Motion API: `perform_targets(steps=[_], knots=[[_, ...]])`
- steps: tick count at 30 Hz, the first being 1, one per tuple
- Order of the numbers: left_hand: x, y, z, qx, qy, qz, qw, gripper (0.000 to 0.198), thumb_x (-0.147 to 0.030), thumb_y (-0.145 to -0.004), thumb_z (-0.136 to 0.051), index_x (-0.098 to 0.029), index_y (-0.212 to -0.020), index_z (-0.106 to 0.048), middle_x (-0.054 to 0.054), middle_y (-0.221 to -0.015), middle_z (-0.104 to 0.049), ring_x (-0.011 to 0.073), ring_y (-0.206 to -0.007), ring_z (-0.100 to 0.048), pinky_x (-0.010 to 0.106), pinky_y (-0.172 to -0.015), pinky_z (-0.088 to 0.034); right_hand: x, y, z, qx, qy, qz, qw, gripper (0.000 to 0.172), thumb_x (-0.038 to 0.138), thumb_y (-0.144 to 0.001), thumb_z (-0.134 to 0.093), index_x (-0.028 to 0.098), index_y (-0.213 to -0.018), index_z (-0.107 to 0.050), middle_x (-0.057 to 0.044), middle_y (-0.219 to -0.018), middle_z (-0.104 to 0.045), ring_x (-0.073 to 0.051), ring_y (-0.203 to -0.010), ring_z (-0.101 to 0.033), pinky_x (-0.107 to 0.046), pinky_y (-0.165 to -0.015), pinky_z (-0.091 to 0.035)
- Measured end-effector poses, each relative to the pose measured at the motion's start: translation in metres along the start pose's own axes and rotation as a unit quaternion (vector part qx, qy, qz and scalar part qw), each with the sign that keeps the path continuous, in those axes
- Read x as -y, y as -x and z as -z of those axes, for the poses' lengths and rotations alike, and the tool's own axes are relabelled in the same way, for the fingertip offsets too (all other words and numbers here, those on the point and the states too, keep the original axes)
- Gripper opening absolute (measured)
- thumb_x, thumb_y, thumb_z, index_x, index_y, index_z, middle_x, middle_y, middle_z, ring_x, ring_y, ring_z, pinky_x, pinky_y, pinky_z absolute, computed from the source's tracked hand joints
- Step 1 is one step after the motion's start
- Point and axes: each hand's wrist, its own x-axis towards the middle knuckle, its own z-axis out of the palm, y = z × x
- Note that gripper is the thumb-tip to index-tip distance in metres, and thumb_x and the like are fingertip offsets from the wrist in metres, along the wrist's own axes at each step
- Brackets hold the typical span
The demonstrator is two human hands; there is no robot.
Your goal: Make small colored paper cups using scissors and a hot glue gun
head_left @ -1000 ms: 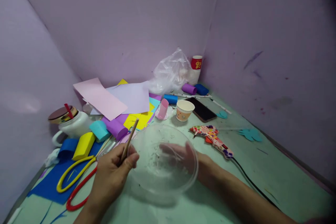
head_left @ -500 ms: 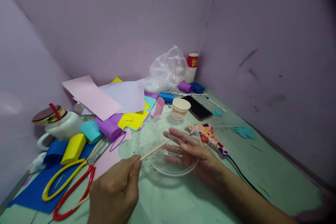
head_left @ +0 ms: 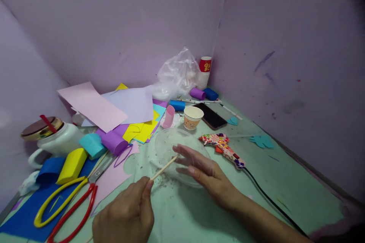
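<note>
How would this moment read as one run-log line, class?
left hand: grips pale stick | right hand: open, at clear dish, hold unclear | nearby: paper cup, glue gun, scissors

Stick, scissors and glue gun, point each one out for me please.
Stick [head_left: 164, 168], head view: middle of its exposed length.
Scissors [head_left: 96, 174], head view: metal near the pivot.
Glue gun [head_left: 227, 149], head view: patterned body above the cord.

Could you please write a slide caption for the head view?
Left hand holds a wooden stick toward the right hand, fingers outstretched at a clear plastic disc, near a floral glue gun.
</note>
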Motion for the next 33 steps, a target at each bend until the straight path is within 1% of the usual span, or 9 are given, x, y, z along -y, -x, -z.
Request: perform_targets(steps=[3, 5, 10, 13, 16, 20, 24, 30, 33], knots=[[0.004, -0.004, -0.003, 0.100, 0.033, 0.043, 0.994, 0.033, -0.036, -0.088, -0.037, -0.025, -0.079, -0.067, 0.005, -0.059, -0.068, 0.0271, -0.054, -0.064, 0.028, -0.050, -0.033, 0.000, 0.003, -0.004, 0.012, 0.191, 0.074, 0.979, 0.049, 0.017, -0.092, -0.044, 0.030, -0.139, -0.041, -0.007, -0.140, -0.050, -0.023, -0.127, -0.048, -0.047, -0.106, -0.037], [0.008, -0.010, -0.007, 0.191, 0.175, 0.067, 0.964, 0.035, -0.040, -0.086, -0.039, -0.024, -0.067, -0.064, 0.004, -0.056, -0.065, 0.0237, -0.054, -0.061, 0.027, -0.051, -0.035, 0.001, 0.003, -0.011, 0.067, 0.260, 0.142, 0.953, 0.059, 0.010, -0.086, -0.045, 0.025, -0.142, -0.036, -0.009, -0.142, -0.048, -0.022, -0.129, -0.046, -0.043, -0.107, -0.036], [0.011, -0.026, -0.008, 0.313, 0.574, 0.210, 0.727, 0.035, -0.051, -0.071, -0.062, -0.020, -0.056, -0.058, -0.003, -0.044, -0.048, 0.0124, -0.044, -0.042, 0.022, -0.044, -0.029, 0.002, 0.001, -0.027, 0.155, 0.332, 0.256, 0.895, 0.080, 0.002, -0.066, -0.047, 0.010, -0.143, -0.030, -0.020, -0.141, -0.045, -0.025, -0.131, -0.042, -0.043, -0.108, -0.035], [0.008, -0.030, -0.006, 0.303, 0.625, 0.248, 0.675, 0.039, -0.056, -0.067, -0.065, -0.018, -0.059, -0.057, -0.005, -0.045, -0.042, 0.0082, -0.041, -0.033, 0.020, -0.041, -0.022, 0.003, 0.002, -0.026, 0.070, 0.360, 0.291, 0.884, 0.075, 0.007, -0.069, -0.053, 0.015, -0.140, -0.030, -0.020, -0.138, -0.046, -0.028, -0.129, -0.043, -0.045, -0.105, -0.038], [0.004, -0.032, -0.007, 0.268, 0.649, 0.246, 0.668, 0.043, -0.059, -0.065, -0.066, -0.017, -0.061, -0.058, -0.004, -0.049, -0.044, 0.0072, -0.043, -0.034, 0.020, -0.041, -0.021, 0.003, 0.004, -0.022, -0.016, 0.384, 0.276, 0.881, 0.066, 0.016, -0.072, -0.059, 0.019, -0.133, -0.035, -0.018, -0.130, -0.049, -0.030, -0.123, -0.047, -0.049, -0.101, -0.041], [0.000, -0.031, -0.009, 0.254, 0.647, 0.233, 0.680, 0.045, -0.061, -0.067, -0.063, -0.017, -0.061, -0.060, -0.004, -0.045, -0.042, 0.0079, -0.041, -0.032, 0.022, -0.041, -0.021, 0.002, 0.000, -0.022, -0.020, 0.421, 0.300, 0.856, 0.040, 0.010, -0.080, -0.053, 0.024, -0.117, -0.048, -0.011, -0.110, -0.060, -0.023, -0.100, -0.061, -0.046, -0.095, -0.047], [-0.002, -0.028, -0.009, 0.241, 0.631, 0.219, 0.704, 0.039, -0.055, -0.069, -0.065, -0.017, -0.059, -0.059, -0.004, -0.046, -0.043, 0.0083, -0.042, -0.033, 0.022, -0.042, -0.024, 0.001, -0.003, -0.023, -0.050, 0.401, 0.330, 0.853, 0.045, 0.005, -0.081, -0.049, 0.021, -0.123, -0.048, -0.013, -0.105, -0.064, -0.022, -0.097, -0.061, -0.037, -0.082, -0.054], [-0.005, -0.010, -0.016, 0.030, 0.481, 0.142, 0.865, 0.008, -0.031, -0.070, -0.064, -0.024, -0.068, -0.069, 0.002, -0.063, -0.066, 0.0224, -0.070, -0.063, 0.029, -0.064, -0.048, 0.003, 0.005, -0.030, -0.006, 0.342, 0.319, 0.884, 0.057, 0.011, -0.078, -0.049, 0.020, -0.134, -0.043, -0.015, -0.107, -0.068, -0.025, -0.096, -0.066, -0.035, -0.078, -0.056], [-0.008, -0.009, -0.023, -0.013, 0.440, 0.116, 0.890, 0.004, -0.029, -0.069, -0.066, -0.026, -0.069, -0.069, 0.006, -0.074, -0.070, 0.0245, -0.079, -0.066, 0.030, -0.067, -0.050, 0.003, 0.007, -0.036, -0.011, 0.352, 0.329, 0.876, 0.056, 0.012, -0.082, -0.051, 0.021, -0.136, -0.042, -0.016, -0.104, -0.070, -0.025, -0.095, -0.067, -0.035, -0.076, -0.058]])
